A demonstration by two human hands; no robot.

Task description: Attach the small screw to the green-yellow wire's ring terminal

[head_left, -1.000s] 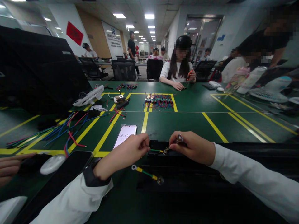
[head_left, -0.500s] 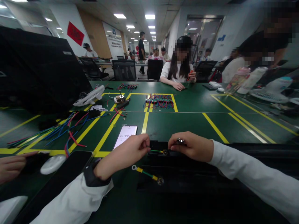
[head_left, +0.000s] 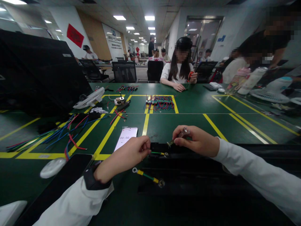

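My left hand [head_left: 128, 155] pinches a short green-and-yellow wire [head_left: 158, 153] that ends in a ring terminal lying on a long black panel [head_left: 199, 175]. My right hand [head_left: 196, 140] grips a small metal screwdriver [head_left: 176, 137], tilted with its tip lifted just above and to the right of the terminal. A second green-and-yellow wire [head_left: 148, 175] with ring terminals at both ends lies on the green mat, below my left hand. Both my sleeves are white, and a dark watch sits on my left wrist.
A phone [head_left: 125, 137] showing a timer lies just beyond my left hand. A bundle of coloured wires [head_left: 56, 133], a white mouse [head_left: 50, 167] and a dark tablet [head_left: 61, 182] are at the left. Wired terminal blocks [head_left: 160, 102] sit mid-table. A person [head_left: 180, 70] sits opposite.
My right hand has risen and tilted the screwdriver, lifting its tip off the terminal. Another person's hand at the left edge has withdrawn out of view.
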